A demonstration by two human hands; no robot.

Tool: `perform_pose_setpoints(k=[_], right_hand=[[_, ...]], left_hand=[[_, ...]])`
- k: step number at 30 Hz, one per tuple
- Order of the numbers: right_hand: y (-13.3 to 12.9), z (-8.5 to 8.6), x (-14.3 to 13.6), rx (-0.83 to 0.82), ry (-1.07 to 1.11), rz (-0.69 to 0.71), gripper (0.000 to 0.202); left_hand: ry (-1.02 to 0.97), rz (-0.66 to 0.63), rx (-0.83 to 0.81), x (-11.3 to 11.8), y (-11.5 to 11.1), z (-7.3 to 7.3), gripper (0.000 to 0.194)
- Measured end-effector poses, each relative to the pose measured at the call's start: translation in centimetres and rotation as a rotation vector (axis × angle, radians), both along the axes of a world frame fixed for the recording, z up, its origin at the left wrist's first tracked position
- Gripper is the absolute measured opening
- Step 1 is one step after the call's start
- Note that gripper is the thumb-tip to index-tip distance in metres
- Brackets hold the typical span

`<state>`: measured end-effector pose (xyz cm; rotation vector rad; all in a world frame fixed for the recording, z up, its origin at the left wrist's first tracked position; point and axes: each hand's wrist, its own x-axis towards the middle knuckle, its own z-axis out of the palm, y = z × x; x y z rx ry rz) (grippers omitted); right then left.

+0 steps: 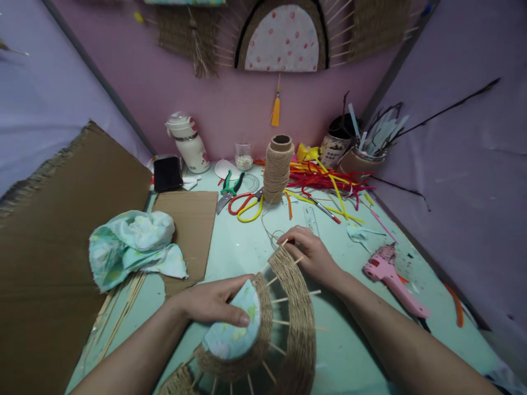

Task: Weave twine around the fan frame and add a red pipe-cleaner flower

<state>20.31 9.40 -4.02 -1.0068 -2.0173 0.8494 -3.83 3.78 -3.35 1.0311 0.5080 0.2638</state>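
Observation:
A half-round craft piece (265,318) has a blue-green cloth centre (236,329), an inner twine border and an outer band of woven twine (300,312) on thin sticks. My left hand (214,302) grips its cloth centre, thumb on top and the other fingers underneath. At the upper end of the outer band, my right hand (308,252) has its fingers pinched around the twine beside a stick tip. A loose strand runs from there to the upright twine spool (278,173).
Scissors (249,208) and green-handled pliers (230,189) lie left of the spool. A pink glue gun (395,280) is at the right. Crumpled cloth (132,247) rests on cardboard (197,219) at the left. Behind are pipe cleaners (325,178), a bottle (189,145) and jars (362,159).

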Motion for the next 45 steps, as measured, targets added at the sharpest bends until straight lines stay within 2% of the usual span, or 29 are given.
perform_pose_setpoints(k=[5, 9, 12, 17, 21, 25, 27, 29, 31, 34, 36, 38, 40, 43, 45], right_hand=[[0.4, 0.5, 0.0, -0.472, 0.179, -0.089, 0.022], [0.9, 0.6, 0.2, -0.651, 0.246, -0.136, 0.033], [1.0, 0.4, 0.4, -0.679, 0.233, -0.132, 0.041], [1.1, 0.4, 0.5, -0.63, 0.264, -0.075, 0.045], [1.0, 0.3, 0.0, -0.586, 0.164, -0.047, 0.036], [0.5, -0.3, -0.8, -0.497, 0.059, -0.058, 0.029], [0.4, -0.6, -0.9, -0.475, 0.025, -0.038, 0.029], [0.3, -0.7, -1.0, -0.469, -0.007, -0.028, 0.029], [0.3, -0.6, -0.9, -0.462, -0.034, -0.022, 0.029], [0.3, -0.5, -0.9, -0.44, -0.071, -0.01, 0.027], [0.3, -0.4, -1.0, -0.418, -0.094, -0.008, 0.026], [0.3, -0.4, -1.1, -0.394, -0.112, -0.015, 0.026], [0.3, -0.4, -1.2, -0.376, -0.127, -0.028, 0.025], [0.3, -0.4, -1.1, -0.367, -0.144, -0.041, 0.022], [0.3, -0.5, -1.1, -0.363, -0.145, -0.052, 0.022]], left_hand=[[0.044, 0.262, -0.017, 0.3, -0.2, -0.2, 0.062], [0.094, 0.398, 0.065, 0.7, -0.2, -0.2, 0.054], [0.122, 0.431, 0.153, 1.1, -0.2, 0.2, 0.046], [0.146, 0.497, 0.198, 1.9, -0.5, 0.5, 0.048], [0.233, 0.522, 0.272, 2.1, -0.6, 0.6, 0.048], [0.451, 0.458, 0.329, 0.9, -0.2, 2.0, 0.046], [0.614, 0.526, 0.391, 0.0, 0.7, 3.3, 0.051], [0.677, 0.647, 0.482, -1.1, 2.7, 4.8, 0.053], [0.679, 0.843, 0.625, -2.2, 6.1, 6.2, 0.054], [0.785, 1.329, 0.878, -4.4, 13.4, 7.7, 0.066], [0.993, 1.632, 0.885, -5.9, 18.5, 8.3, 0.077], [1.038, 1.731, 0.85, -7.2, 22.9, 8.6, 0.091], [1.058, 1.773, 0.796, -8.1, 26.1, 8.8, 0.1], [1.086, 1.795, 0.73, -8.7, 28.8, 8.5, 0.101], [1.104, 1.8, 0.731, -8.8, 29.7, 8.2, 0.092]])
